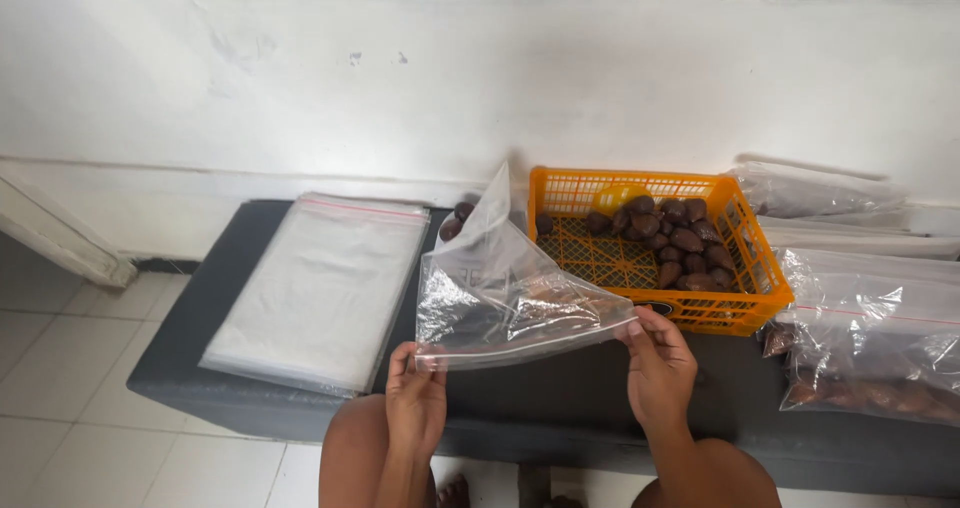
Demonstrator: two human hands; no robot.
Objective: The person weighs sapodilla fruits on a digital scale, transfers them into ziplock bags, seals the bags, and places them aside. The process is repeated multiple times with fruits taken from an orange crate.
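Note:
Both my hands hold one clear zip bag (500,288) by its near edge over a dark bench (560,388). My left hand (415,398) pinches the bag's left corner and my right hand (655,363) pinches its right corner. The bag is empty and tilts up away from me, its far corner raised. Just behind it stands an orange plastic basket (745,303) with several dark brown fruits (675,243) piled toward its right side.
A stack of flat clear bags (320,288) lies on the bench's left part. Filled clear bags (880,338) rest at the right, more bags (820,193) behind them. Two loose fruits (455,218) sit left of the basket. A white wall rises behind; tiled floor lies at the left.

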